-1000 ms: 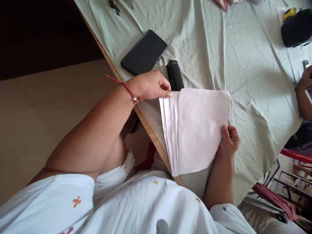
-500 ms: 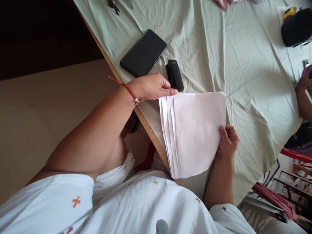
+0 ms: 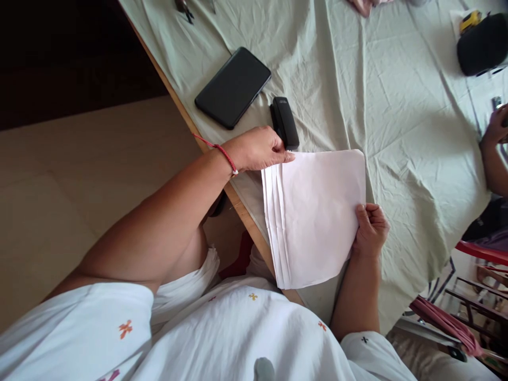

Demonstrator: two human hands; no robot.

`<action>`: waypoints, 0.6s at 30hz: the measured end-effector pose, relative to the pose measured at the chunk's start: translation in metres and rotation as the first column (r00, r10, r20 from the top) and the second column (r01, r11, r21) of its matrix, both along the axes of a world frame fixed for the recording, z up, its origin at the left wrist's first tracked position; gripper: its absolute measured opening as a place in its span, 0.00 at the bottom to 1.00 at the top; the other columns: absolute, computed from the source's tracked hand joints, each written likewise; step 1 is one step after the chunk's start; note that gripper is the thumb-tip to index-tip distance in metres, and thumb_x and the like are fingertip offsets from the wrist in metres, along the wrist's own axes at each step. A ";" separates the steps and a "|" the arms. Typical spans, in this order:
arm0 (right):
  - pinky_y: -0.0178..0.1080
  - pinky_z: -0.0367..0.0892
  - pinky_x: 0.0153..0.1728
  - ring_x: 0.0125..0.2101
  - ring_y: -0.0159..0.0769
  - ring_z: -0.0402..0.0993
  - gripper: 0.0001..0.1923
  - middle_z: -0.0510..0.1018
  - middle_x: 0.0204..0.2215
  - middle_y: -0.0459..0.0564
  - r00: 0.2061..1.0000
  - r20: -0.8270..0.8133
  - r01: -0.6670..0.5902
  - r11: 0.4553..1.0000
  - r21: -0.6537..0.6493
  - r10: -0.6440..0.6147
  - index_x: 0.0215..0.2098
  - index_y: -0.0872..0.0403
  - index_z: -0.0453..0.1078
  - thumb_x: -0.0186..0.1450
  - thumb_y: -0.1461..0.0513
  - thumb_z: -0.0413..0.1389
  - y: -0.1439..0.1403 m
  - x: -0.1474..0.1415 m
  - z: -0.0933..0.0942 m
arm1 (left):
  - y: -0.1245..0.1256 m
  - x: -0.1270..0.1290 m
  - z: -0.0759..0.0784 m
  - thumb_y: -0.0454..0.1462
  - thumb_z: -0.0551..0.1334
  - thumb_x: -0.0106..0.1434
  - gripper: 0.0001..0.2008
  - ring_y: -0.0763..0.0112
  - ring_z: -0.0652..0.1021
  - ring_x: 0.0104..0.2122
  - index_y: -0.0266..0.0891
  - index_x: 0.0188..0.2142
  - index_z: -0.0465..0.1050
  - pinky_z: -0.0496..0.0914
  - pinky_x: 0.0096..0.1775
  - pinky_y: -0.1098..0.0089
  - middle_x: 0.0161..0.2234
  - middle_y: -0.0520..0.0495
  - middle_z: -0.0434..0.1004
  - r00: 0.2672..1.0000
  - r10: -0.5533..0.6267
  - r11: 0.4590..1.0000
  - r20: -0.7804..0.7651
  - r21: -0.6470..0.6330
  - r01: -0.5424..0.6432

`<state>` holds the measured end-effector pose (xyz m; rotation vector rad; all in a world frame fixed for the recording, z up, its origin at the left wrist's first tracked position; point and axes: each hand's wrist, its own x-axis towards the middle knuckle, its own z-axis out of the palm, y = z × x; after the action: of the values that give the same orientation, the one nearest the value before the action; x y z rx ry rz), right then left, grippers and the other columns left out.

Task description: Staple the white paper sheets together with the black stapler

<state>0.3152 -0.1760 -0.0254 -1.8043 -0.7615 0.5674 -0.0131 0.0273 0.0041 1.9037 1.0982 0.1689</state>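
Note:
A stack of several white paper sheets (image 3: 317,211), fanned at its left edge, lies over the near edge of the table. My left hand (image 3: 260,151), with a red thread at the wrist, pinches the stack's upper left corner. My right hand (image 3: 369,230) grips the stack's right edge, thumb on top. A small black stapler (image 3: 284,121) lies on the cloth just beyond my left hand's fingers.
A black phone (image 3: 233,87) lies face down left of the stapler. A pale green cloth (image 3: 377,90) covers the table. A black pouch (image 3: 482,45) sits at far right, where another person's hand (image 3: 496,129) shows. Red chair parts (image 3: 482,251) stand at lower right.
My left hand slid right along the top edge, squaring the fanned sheets closer together. The stack shifted slightly down, uncovering the stapler. My right hand kept its grip.

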 end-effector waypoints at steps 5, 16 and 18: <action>0.32 0.58 0.27 0.25 0.26 0.61 0.35 0.73 0.24 0.39 1.000 0.012 -0.007 1.000 -0.005 0.007 0.33 0.52 0.75 0.50 0.36 0.81 0.000 0.000 0.000 | -0.001 0.002 -0.005 0.49 0.66 0.67 0.19 0.62 0.74 0.37 0.36 0.38 0.88 0.62 0.43 0.62 0.28 0.49 0.75 0.999 0.000 1.000 0.042 0.012 0.000; 0.34 0.58 0.27 0.25 0.28 0.62 0.34 0.73 0.25 0.40 1.000 0.025 -0.015 1.000 -0.009 0.015 0.34 0.52 0.75 0.51 0.37 0.80 0.000 0.003 -0.002 | -0.002 0.005 -0.007 0.49 0.65 0.66 0.21 0.64 0.74 0.38 0.34 0.40 0.88 0.59 0.43 0.63 0.30 0.50 0.73 1.000 -0.023 1.000 0.012 -0.010 0.023; 0.34 0.58 0.27 0.25 0.28 0.62 0.33 0.74 0.25 0.40 1.000 0.016 -0.008 1.000 -0.009 0.008 0.34 0.52 0.75 0.51 0.38 0.80 0.000 0.004 -0.002 | -0.004 0.004 -0.003 0.49 0.63 0.68 0.21 0.66 0.72 0.36 0.33 0.39 0.87 0.58 0.42 0.63 0.29 0.51 0.70 0.999 -0.029 0.999 0.018 -0.021 0.030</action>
<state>0.3196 -0.1763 -0.0278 -1.8171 -0.7783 0.5628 -0.0088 0.0237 0.0011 1.8953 1.0553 0.1572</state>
